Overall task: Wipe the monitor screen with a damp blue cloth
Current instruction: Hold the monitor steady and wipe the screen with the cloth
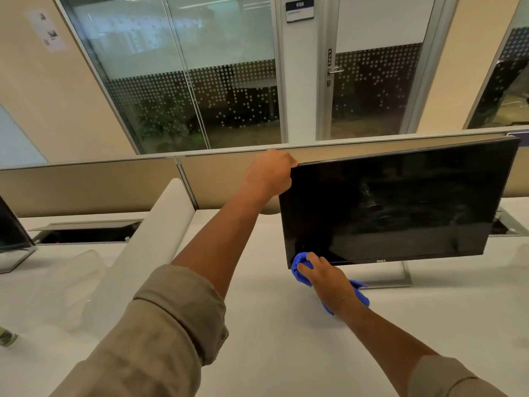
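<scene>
A black monitor (pixel 400 204) with a dark, switched-off screen stands on a silver stand on the white desk, right of centre. My left hand (pixel 270 173) grips the monitor's top left corner. My right hand (pixel 326 277) holds a bunched blue cloth (pixel 300 266) pressed against the screen's bottom left corner. Part of the cloth hangs out below my wrist. Faint smears show on the middle of the screen.
A white desk (pixel 286 325) runs under both arms. A white divider panel (pixel 154 233) stands to the left. Beyond it sits part of another monitor (pixel 11 233). Cable hatches (pixel 86 233) lie open at the desk's back. A beige partition (pixel 100 181) and glass walls stand behind.
</scene>
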`<state>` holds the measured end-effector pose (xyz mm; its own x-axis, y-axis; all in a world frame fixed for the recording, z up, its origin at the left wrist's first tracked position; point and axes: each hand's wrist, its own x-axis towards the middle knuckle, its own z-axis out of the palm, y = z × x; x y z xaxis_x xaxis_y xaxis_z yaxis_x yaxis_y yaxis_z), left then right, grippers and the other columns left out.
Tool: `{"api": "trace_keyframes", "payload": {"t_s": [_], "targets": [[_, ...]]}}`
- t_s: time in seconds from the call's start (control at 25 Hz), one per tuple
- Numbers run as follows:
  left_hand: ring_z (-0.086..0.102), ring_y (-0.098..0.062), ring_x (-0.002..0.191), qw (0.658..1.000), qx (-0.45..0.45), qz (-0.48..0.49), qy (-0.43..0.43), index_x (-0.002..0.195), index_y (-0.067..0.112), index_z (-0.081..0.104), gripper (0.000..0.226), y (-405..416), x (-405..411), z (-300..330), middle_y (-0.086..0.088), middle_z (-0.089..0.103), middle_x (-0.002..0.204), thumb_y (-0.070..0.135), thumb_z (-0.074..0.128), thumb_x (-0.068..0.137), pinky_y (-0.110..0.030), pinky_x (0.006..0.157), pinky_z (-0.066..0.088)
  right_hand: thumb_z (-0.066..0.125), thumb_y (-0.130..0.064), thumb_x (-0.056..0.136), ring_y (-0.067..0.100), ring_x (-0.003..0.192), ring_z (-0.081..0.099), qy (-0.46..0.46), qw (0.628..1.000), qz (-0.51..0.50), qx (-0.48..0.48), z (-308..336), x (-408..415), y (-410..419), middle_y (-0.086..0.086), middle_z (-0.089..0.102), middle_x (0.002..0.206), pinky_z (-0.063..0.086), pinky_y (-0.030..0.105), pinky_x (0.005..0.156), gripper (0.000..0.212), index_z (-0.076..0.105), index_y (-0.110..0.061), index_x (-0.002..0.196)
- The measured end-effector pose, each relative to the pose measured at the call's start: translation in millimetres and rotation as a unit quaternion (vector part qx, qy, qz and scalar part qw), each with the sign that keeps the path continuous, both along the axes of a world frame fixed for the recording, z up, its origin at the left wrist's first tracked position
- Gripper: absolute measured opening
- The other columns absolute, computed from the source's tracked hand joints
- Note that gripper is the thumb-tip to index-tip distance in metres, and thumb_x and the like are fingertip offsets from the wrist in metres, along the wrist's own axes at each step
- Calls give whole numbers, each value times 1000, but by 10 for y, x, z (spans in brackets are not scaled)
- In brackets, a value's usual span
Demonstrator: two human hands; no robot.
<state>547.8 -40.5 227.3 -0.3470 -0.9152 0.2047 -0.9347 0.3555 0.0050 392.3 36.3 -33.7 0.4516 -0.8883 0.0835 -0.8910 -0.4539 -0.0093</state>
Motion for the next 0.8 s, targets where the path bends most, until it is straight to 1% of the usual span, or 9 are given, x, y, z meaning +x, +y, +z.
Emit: {"api": "trace_keyframes", "payload": {"t_s": [0.08, 0.16, 0.24, 0.32, 0.4, 0.48, 0.56, 0.68, 0.8], "targets": [[62, -30, 89, 1000, 7, 0, -4, 108, 9, 68, 40, 5, 7, 14, -10, 68, 96, 0, 47, 75, -38, 75, 57, 60, -6, 89, 20, 106, 53, 4, 1000, 6, 4, 24, 22, -11, 8, 36, 141, 53, 31, 85, 55, 37, -21, 136], [63, -29, 88, 1000, 19, 0, -2, 108, 9, 68, 37, 6, 18, 15, -10, 67, 96, 1, 49, 77, -36, 74, 57, 63, -7, 86, 18, 99, 56, -20, 999, 7, -39, 188, 61, -53, 7, 44, 134, 54, 28, 77, 51, 44, -21, 132], [63, -29, 91, 1000, 26, 3, 6, 110, 8, 67, 38, -3, 27, 18, -12, 67, 101, 1, 49, 78, -38, 77, 57, 70, -8, 81, 18, 85, 59, -75, 989, 8, -129, 472, 114, -146, 7, 54, 122, 53, 25, 62, 46, 54, -20, 122], [62, -32, 98, 1000, 24, 7, 10, 113, 6, 66, 41, -16, 23, 22, -14, 67, 109, 0, 47, 77, -40, 83, 56, 70, -11, 79, 19, 72, 57, -125, 964, 5, -235, 824, 151, -310, 5, 60, 107, 46, 25, 54, 34, 60, -19, 110], [61, -32, 102, 1000, 24, 12, 12, 113, 6, 66, 42, -30, 19, 23, -14, 67, 112, -1, 45, 77, -41, 86, 55, 64, -17, 85, 21, 71, 52, -137, 934, -16, -330, 1154, 136, -495, 3, 60, 101, 42, 29, 55, 21, 60, -20, 106], [62, -30, 101, 1000, 28, 7, 12, 113, 8, 67, 38, -43, 33, 21, -12, 68, 112, 0, 47, 81, -41, 86, 54, 59, -22, 91, 21, 74, 51, -147, 916, -41, -372, 1381, 87, -651, 3, 60, 103, 44, 31, 57, 20, 58, -20, 110], [61, -29, 104, 1000, 26, -3, 9, 115, 9, 66, 37, -47, 68, 12, -11, 68, 114, 1, 51, 83, -41, 88, 53, 59, -21, 91, 19, 74, 52, -155, 917, -31, -367, 1429, 84, -697, 2, 59, 108, 48, 30, 58, 23, 57, -19, 114], [55, -28, 121, 999, 23, 0, 31, 128, 13, 62, 48, -18, 109, -18, -7, 64, 128, -3, 52, 83, -36, 102, 44, 63, -12, 85, 19, 73, 55, -136, 931, 23, -339, 1205, 156, -552, 2, 60, 111, 50, 27, 61, 28, 60, -19, 112], [57, -31, 117, 999, 29, 6, 27, 132, 15, 59, 52, 16, 71, -29, -10, 64, 125, -3, 53, 84, -35, 96, 47, 74, -7, 76, 20, 81, 61, -92, 968, 55, -225, 793, 173, -300, 4, 60, 117, 55, 29, 68, 42, 61, -18, 115]]}}
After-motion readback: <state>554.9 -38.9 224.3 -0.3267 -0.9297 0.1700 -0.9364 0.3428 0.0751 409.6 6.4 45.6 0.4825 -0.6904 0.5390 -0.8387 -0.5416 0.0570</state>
